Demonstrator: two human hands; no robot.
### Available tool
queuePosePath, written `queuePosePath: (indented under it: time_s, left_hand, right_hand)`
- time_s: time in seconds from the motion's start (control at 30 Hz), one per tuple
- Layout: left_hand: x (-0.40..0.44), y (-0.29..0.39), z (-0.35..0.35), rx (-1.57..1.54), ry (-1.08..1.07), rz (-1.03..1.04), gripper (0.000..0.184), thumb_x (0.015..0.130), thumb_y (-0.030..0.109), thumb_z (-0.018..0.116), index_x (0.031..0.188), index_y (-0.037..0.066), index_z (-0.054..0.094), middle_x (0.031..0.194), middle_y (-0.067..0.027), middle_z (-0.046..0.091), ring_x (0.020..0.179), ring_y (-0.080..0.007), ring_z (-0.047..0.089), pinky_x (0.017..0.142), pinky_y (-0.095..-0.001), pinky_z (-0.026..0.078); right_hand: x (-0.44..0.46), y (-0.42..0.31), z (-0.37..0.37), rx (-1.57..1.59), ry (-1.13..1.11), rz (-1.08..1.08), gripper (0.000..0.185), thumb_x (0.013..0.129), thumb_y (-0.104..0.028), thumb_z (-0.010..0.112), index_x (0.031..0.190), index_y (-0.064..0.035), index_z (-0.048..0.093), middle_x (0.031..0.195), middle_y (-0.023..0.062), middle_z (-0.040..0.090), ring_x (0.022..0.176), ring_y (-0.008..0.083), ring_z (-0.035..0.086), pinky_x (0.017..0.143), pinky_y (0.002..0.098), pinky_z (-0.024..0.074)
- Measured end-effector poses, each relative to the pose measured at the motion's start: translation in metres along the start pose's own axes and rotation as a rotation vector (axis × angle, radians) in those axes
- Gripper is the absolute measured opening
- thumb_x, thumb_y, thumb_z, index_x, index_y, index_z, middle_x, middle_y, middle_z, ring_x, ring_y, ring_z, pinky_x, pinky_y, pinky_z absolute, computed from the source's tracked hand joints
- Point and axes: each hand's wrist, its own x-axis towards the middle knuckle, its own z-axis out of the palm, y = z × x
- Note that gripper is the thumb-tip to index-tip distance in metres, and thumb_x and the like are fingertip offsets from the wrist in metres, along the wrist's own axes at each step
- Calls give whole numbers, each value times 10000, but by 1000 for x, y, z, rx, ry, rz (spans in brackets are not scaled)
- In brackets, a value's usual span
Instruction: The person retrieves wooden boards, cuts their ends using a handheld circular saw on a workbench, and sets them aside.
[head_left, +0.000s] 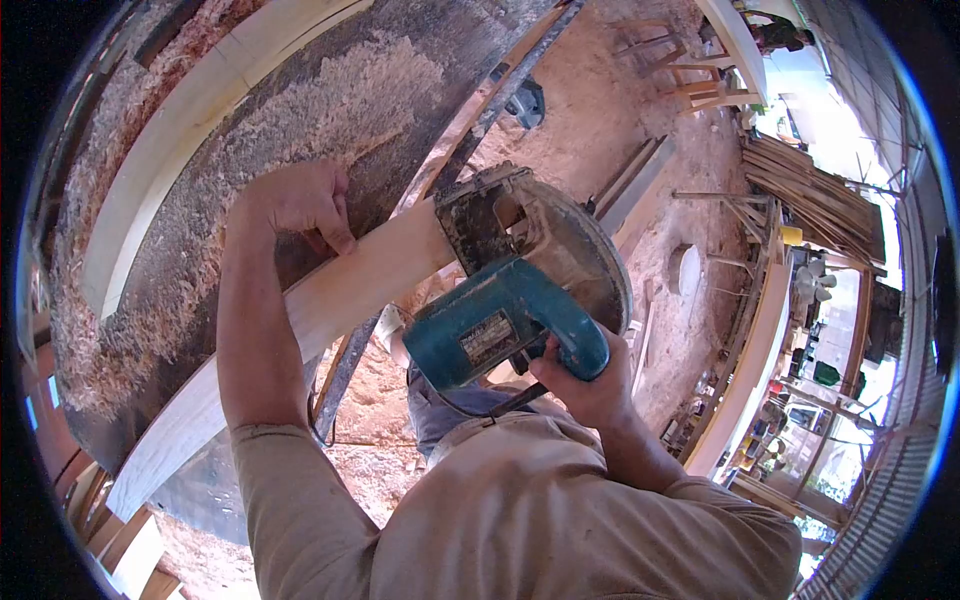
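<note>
A teal circular saw (478, 335) with a dusty metal base and round guard sits at the right end of a pale wooden board (365, 275). My right hand (592, 388) is closed around the saw's rear handle, with a finger by the trigger. My left hand (300, 205) is closed at the board's far edge, its fingers curled and one fingertip pressing on the top face. Its other fingers are partly hidden. The saw's blade is hidden behind the guard. A dark cord (515, 400) runs from the saw toward my body.
Shavings cover the dark worktop (215, 235), where a curved pale plank (160, 215) lies at the far left. Another power tool (525, 104) rests on the sawdust-covered floor. Stacked planks (815, 195) and a cluttered bench (745, 370) stand at right. A person (780, 35) is at the top right.
</note>
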Motion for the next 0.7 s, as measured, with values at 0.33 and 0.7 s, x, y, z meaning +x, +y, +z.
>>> queuePosePath:
  time_s: [0.33, 0.7]
  left_hand:
    - [3, -3, -1, -64, -44, -7, 312, 544, 69, 868, 727, -31, 635, 746, -130, 690, 663, -206, 678, 570, -333, 567]
    - [-1, 0, 3, -137, 36, -66, 406, 592, 95, 873, 825, -43, 570, 808, -148, 684, 743, -236, 699, 588, -358, 590]
  right_hand:
    - [4, 0, -4, 3, -56, 23, 252, 754, -161, 791, 877, -49, 601, 767, -24, 591, 700, 64, 520, 632, 245, 447]
    - [0, 14, -12, -69, -62, -41, 196, 734, -82, 776, 830, -50, 608, 740, -15, 599, 690, 61, 542, 623, 240, 451]
